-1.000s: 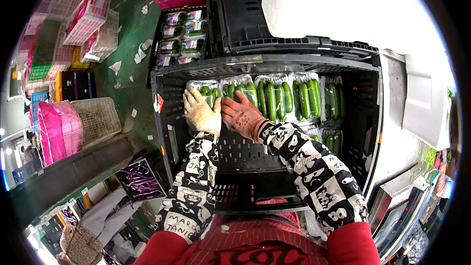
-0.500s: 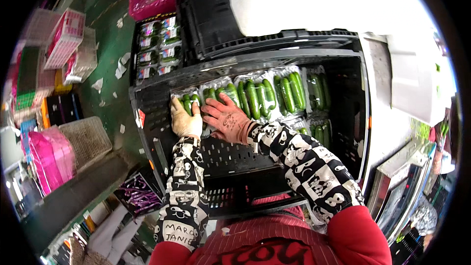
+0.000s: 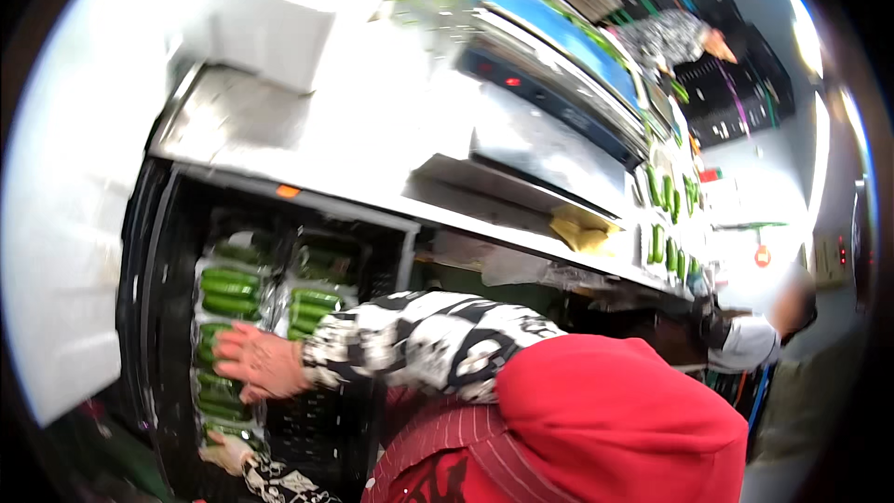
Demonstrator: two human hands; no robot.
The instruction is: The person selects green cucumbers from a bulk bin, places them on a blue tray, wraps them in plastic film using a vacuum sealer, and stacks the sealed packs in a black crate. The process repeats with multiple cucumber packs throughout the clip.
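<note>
Behind the hands runs a long steel packing line (image 3: pixel 521 144), blurred by head motion, with loose cucumbers (image 3: pixel 656 188) riding it well off to the right. Below its near edge sits a black plastic crate (image 3: pixel 149 317), and the wrapped cucumber packs (image 3: pixel 228 284) lie inside it in two columns. The right hand (image 3: pixel 256 361) rests flat on the lower packs, fingers spread, gripping nothing. The left hand (image 3: pixel 223 452) sits just below it at the crate's bottom end, mostly hidden, so whether it grips anything cannot be told. Judging by the layer under the hands, much of the crate floor looks covered, while the side toward the patterned sleeve (image 3: pixel 419 340) looks bare, so packing seems partway done.
</note>
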